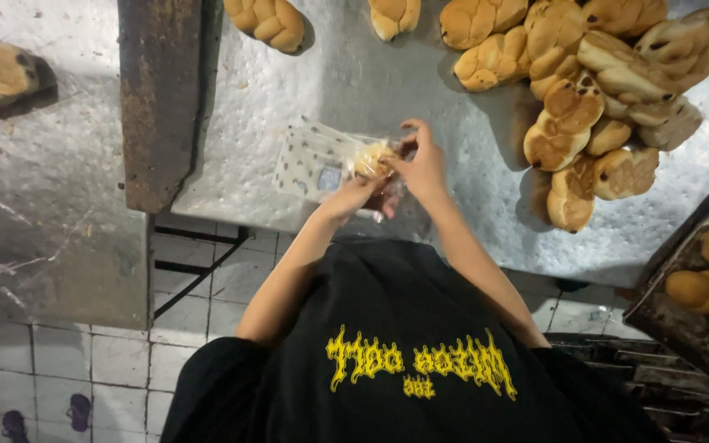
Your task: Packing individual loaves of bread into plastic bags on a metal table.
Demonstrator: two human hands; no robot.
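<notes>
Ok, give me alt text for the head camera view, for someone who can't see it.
Seen from above, a person's left hand and right hand work a small bread roll into a clear dotted plastic bag on a metal table. A pile of braided loaves lies to the right.

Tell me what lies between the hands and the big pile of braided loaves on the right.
Only bare metal table, in the head view, separates the right hand from the loaf pile.

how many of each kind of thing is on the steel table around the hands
braided bread loaves: roughly 14 on the table, the pile overlaps so the count is not exact
clear spotted plastic bags: 1 stack, number of bags cannot be told
bread going into a bag, held by left hand and right hand: 1
total: about 16
</notes>
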